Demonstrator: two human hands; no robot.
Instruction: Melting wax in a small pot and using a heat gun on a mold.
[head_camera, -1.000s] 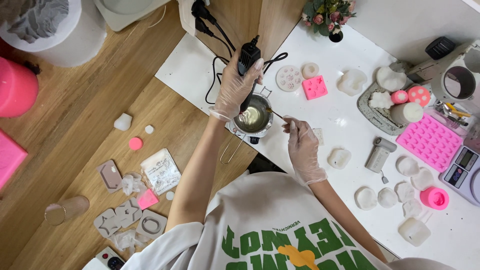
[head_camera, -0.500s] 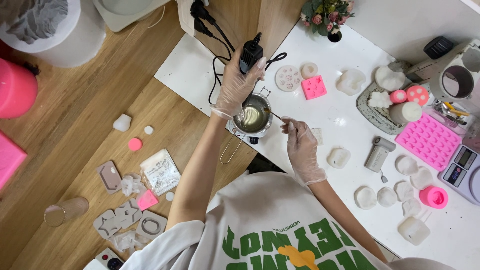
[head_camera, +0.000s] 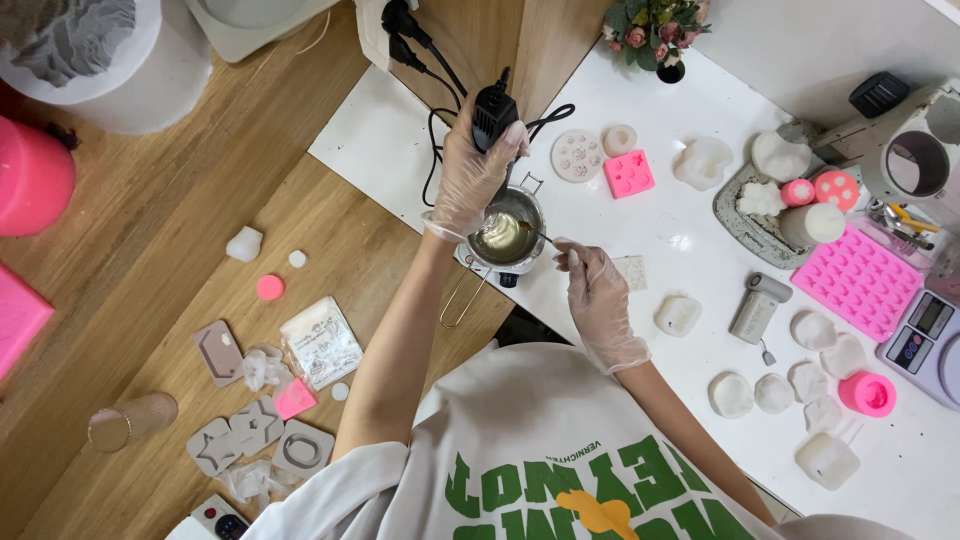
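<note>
Hands: left hand (head_camera: 470, 178), in a thin clear glove, is wrapped around a black corded mixer (head_camera: 492, 120) held upright over the pot; right hand (head_camera: 597, 300), gloved too, pinches a thin stick (head_camera: 535, 233) whose tip reaches over the pot's rim.
Pot: small metal pot (head_camera: 508, 237) with pale yellowish liquid, standing at the near edge of the white table, its wire handle (head_camera: 462, 296) pointing toward the person.
Handling: the pot looks light and stiff, likely warm; its liquid would slop if tipped, so the wire handle seems the safest place to grip. The mixer looks rigid and easy to hold by its body, though its cord (head_camera: 440, 150) could drag. The stick is slight and needs only a fingertip pinch; gloves may be slippery when wet.
Surface: white table (head_camera: 690, 250), smooth, crowded with pale castings (head_camera: 733, 396), a pink mould (head_camera: 861, 281), a small pink block mould (head_camera: 629, 174) and a scale (head_camera: 925, 338).
Left side: wooden floor (head_camera: 180, 200) strewn with grey shaped moulds (head_camera: 260, 430), a packet (head_camera: 321, 342) and a pink disc (head_camera: 270, 288).
Far end: flowers (head_camera: 655, 28) in a small dark vase, plugs in a socket (head_camera: 395, 30), and a large pink cylinder (head_camera: 33, 175).
</note>
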